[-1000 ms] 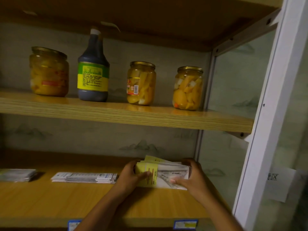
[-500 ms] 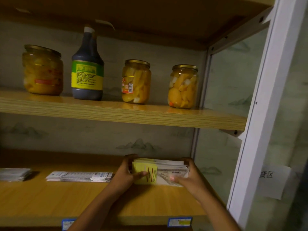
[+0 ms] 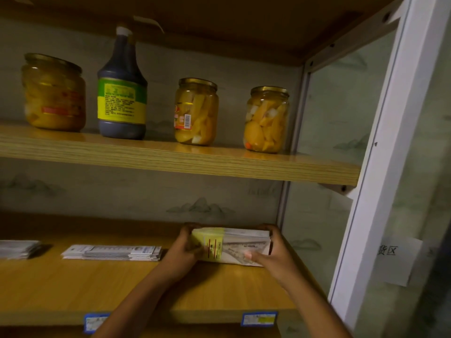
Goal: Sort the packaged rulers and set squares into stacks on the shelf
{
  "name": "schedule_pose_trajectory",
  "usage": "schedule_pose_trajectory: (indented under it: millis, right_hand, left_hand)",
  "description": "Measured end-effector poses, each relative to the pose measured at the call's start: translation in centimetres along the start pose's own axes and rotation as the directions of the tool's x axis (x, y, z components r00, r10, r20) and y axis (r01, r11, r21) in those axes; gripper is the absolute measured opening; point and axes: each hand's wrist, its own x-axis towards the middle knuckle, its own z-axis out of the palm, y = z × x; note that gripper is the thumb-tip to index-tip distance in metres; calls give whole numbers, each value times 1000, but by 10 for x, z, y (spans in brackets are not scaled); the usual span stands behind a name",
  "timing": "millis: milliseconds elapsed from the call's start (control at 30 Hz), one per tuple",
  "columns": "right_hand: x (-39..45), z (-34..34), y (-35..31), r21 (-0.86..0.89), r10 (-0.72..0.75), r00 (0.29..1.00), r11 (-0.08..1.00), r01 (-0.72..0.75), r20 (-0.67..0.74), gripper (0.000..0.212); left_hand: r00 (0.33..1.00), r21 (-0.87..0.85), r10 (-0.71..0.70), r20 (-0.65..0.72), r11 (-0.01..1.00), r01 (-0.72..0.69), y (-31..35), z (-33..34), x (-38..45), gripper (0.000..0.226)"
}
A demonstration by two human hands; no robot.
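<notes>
**shelfwatcher:** On the lower shelf (image 3: 73, 286), right end, both hands are wrapped around one stack of packaged set squares (image 3: 234, 246) — yellow card at its left end, clear plastic with printed rulers showing on the rest. The stack sits on the wood close to the back wall, near the white frame post (image 3: 380, 167).

**gridline:** How are the hands actually gripping it?

**shelfwatcher:** The left hand (image 3: 181, 250) cups the yellow end, fingers curled over the far edge and thumb on the near side. The right hand (image 3: 271, 252) clamps the other end the same way, thumb lying across the front face of the top pack, fingers curled round the back. So both are closed on the stack, squeezing it from either side. It looks fairly squared up, though the near bottom corner sticks out a bit.

**gridline:** Anything else sorted on that shelf?

**shelfwatcher:** Yep — a flat stack of long ruler packs (image 3: 112, 252) lies just left of the left hand, not touching it. Further left, at the frame edge, there's another pile of white packs (image 3: 18, 248), half cut off, so I can't tell what's in it.

**gridline:** And the shelf above?

**shelfwatcher:** Three jars of yellow fruit (image 3: 196, 112) and a dark sauce bottle (image 3: 122, 93) with a green and yellow label, all upright. Two blue price tags (image 3: 258, 318) are on the lower shelf's front edge.
</notes>
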Motion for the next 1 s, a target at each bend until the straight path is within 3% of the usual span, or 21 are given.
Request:
schedule_pose_trajectory:
  millis: [167, 300, 633, 900, 1000]
  right_hand:
    - [-2, 1, 1, -27, 17, 1000, 1000, -17, 16, 56]
    - [-3, 3, 2, -10, 21, 1000, 1000, -20, 20, 64]
    - [-2, 3, 3, -10, -23, 1000, 1000, 23, 14, 57]
    - [1, 3, 8, -2, 1, 999, 1000, -1, 48, 58]
    - [1, 3, 8, -3, 25, 998, 1000, -25, 53, 59]
  left_hand:
    - [1000, -13, 2, 1, 1000, -2, -3, 0, 1, 46]
    - [1000, 26, -3, 4, 1000, 3, -6, -1, 1, 47]
    - [999, 114, 39, 6, 993, -39, -7, -2, 3, 33]
    - [999, -1, 34, 33, 999, -34, -3, 3, 1, 27]
    - [999, 38, 37, 2, 999, -37, -7, 1, 4, 26]
